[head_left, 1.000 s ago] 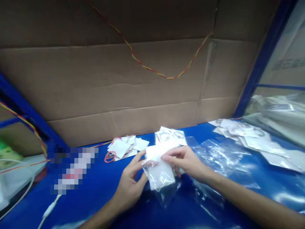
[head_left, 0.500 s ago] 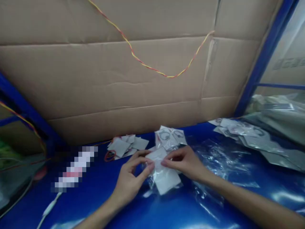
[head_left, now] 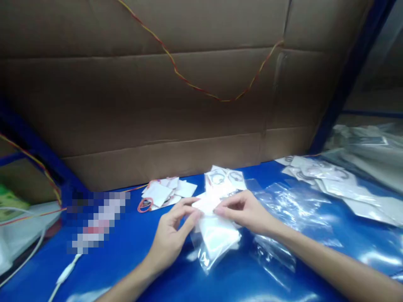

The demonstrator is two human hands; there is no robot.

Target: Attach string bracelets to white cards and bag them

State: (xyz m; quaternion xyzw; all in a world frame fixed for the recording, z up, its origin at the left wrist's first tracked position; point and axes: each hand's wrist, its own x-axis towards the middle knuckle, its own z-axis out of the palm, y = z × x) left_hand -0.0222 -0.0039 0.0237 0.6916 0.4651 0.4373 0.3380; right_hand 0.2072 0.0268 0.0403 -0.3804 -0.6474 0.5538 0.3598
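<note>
Between my two hands, at the middle of the table, lies a white card [head_left: 215, 230] with a clear plastic bag [head_left: 207, 261] around its lower part. My left hand [head_left: 174, 228] pinches the bagged card at its left upper edge, thumb against fingers. On the opposite side, my right hand [head_left: 244, 212] grips it with thumb and index finger. Glare washes out the card's surface, so what is on it cannot be seen. Just behind my fingers are bagged cards with ring-shaped coils [head_left: 218, 178].
A pile of white cards with red cords [head_left: 157, 195] sits to the left. Loose clear bags [head_left: 289, 214] spread to the right, with stacked bagged cards [head_left: 330, 176] farther right. A cardboard wall [head_left: 157, 105] stands behind. A white cable [head_left: 64, 272] crosses the left side.
The clear bag's lower end now reaches farther toward me, past the card's lower edge. Both hands stay nearly in place. The cardboard looks darker and the table brighter.
</note>
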